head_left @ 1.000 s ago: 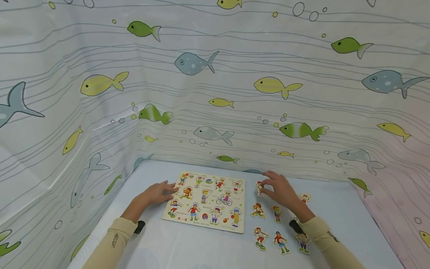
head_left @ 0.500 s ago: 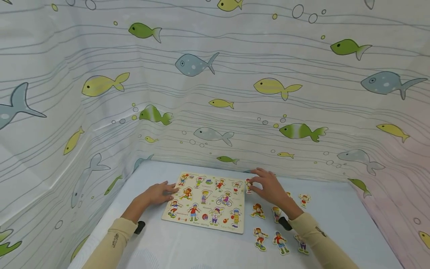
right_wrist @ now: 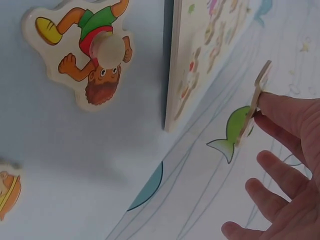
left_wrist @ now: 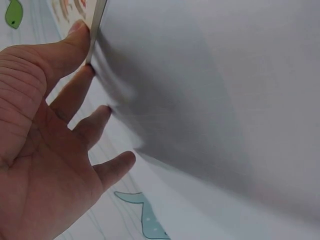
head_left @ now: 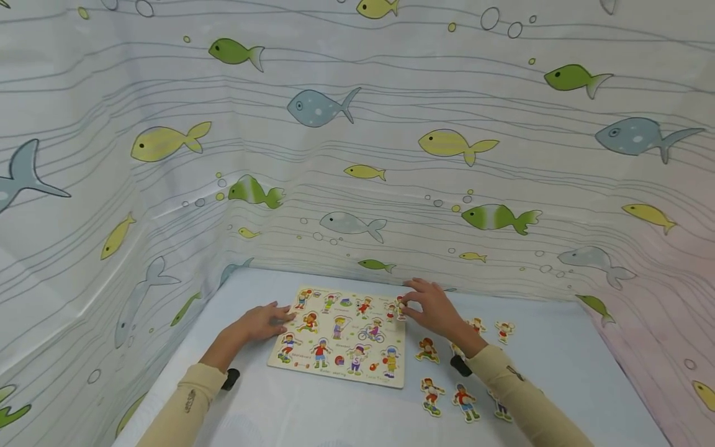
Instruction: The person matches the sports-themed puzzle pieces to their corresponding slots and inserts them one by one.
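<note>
One rectangular wooden puzzle board printed with sporting children (head_left: 339, 336) lies flat on the pale blue worktop (head_left: 558, 360), its long sides running from nine to three o'clock. Twelve picture places show on the board, in three rows of four.

The left hand (head_left: 261, 321) rests at the board's nine o'clock edge, fingers straight and spread, the thumb pressed against the board's rim (left_wrist: 95, 35); it grips nothing.

The right hand (head_left: 434, 308) hovers at the board's far corner, toward two o'clock, and pinches one flat wooden figure piece (right_wrist: 254, 105) between thumb and forefinger, the remaining fingers loosely spread. In the wrist view the piece hangs edge-on, apart from the board's side.

At three to five o'clock of the board, loose cut-out figure pieces lie on the worktop: six can be counted in part, though the right sleeve covers some, so the full number cannot be told. One of them, a figure in a green shirt and red shorts with a round wooden peg (right_wrist: 92, 57), lies just beside the board's right edge without touching it.

A fish-patterned curtain (head_left: 346, 124) walls the worktop on three sides, close behind the board at twelve o'clock. Bare worktop shows at six o'clock, toward the person.
</note>
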The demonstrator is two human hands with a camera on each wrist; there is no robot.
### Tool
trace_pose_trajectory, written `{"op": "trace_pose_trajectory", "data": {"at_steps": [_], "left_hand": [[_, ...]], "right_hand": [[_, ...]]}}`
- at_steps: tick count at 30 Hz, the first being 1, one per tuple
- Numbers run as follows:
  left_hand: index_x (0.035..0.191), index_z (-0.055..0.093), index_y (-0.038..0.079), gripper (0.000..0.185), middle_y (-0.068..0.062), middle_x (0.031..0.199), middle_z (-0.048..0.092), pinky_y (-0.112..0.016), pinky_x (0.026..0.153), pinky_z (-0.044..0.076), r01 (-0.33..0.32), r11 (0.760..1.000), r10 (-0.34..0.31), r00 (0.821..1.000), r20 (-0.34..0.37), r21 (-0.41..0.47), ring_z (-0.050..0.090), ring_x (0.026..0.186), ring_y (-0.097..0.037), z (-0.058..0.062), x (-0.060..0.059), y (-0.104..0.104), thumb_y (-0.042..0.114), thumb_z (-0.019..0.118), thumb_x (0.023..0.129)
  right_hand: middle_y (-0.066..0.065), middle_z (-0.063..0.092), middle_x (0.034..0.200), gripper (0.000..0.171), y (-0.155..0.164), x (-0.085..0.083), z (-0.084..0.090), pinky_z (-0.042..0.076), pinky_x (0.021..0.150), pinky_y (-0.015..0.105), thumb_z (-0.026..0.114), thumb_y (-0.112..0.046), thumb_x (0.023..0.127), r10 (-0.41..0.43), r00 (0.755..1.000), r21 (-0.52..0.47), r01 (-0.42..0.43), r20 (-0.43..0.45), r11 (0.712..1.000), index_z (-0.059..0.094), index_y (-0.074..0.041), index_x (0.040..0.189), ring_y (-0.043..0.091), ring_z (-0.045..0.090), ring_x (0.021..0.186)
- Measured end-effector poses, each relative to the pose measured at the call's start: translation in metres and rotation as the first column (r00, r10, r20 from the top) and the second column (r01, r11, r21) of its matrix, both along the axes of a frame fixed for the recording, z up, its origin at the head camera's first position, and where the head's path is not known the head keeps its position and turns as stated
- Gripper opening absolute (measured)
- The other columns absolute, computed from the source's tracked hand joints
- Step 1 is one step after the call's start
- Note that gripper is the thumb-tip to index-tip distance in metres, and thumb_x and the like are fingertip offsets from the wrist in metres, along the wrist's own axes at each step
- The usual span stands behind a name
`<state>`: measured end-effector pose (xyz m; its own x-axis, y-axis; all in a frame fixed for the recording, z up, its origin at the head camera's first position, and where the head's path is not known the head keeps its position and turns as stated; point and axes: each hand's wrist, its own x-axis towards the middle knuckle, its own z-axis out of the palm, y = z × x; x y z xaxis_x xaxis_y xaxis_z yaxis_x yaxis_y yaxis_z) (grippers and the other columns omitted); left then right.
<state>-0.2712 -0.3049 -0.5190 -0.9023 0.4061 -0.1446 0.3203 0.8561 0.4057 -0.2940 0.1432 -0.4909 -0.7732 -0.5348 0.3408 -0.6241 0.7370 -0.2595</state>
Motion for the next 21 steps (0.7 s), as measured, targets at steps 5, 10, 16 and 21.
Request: {"op": "trace_pose_trajectory", "data": {"at_steps": [5,10,16,21], "left_hand": [[0.134,0.062,0.010,0.043,-0.014,0.147,0.048,-0.069,0.106,0.026,0.004,1.000,-0.004,1.000,-0.004,-0.001,0.030,0.138,-0.052,-0.001,0.000,-0.001,0.025,0.068,0.093],[0.133,0.063,0.010,0.043,-0.015,0.146,0.049,-0.069,0.106,0.027,0.015,1.000,-0.015,1.000,-0.012,0.000,0.031,0.137,-0.052,0.000,0.002,0.000,0.026,0.067,0.094],[0.133,0.063,0.010,0.042,-0.014,0.147,0.048,-0.068,0.106,0.028,0.018,1.000,-0.018,1.000,-0.011,-0.012,0.031,0.138,-0.050,0.000,0.002,0.000,0.025,0.067,0.094],[0.134,0.062,0.009,0.042,-0.013,0.147,0.048,-0.067,0.107,0.027,0.017,1.000,-0.017,1.000,-0.007,-0.008,0.031,0.138,-0.049,-0.001,0.000,0.000,0.024,0.067,0.094]], "right_hand": [[0.009,0.058,0.137,0.010,-0.008,-0.007,-0.007,0.032,0.104,0.068,0.076,-0.028,0.089,0.026,1.000,-0.007,-0.026,-0.006,1.000,0.076,-0.022,0.096,0.034,0.045,0.134],[0.011,0.059,0.136,0.012,-0.017,-0.010,-0.008,0.034,0.104,0.067,0.078,-0.026,0.087,0.052,0.998,-0.029,-0.053,-0.016,0.998,0.076,-0.019,0.096,0.035,0.046,0.133],[0.012,0.057,0.139,0.013,-0.029,-0.015,-0.009,0.031,0.106,0.066,0.076,-0.029,0.088,0.063,0.998,-0.028,-0.062,0.019,0.998,0.076,-0.020,0.098,0.035,0.043,0.135],[0.012,0.058,0.137,0.014,-0.040,-0.019,-0.007,0.033,0.105,0.065,0.078,-0.027,0.087,0.083,0.997,-0.061,-0.082,0.012,0.995,0.077,-0.018,0.098,0.035,0.045,0.134]]}}
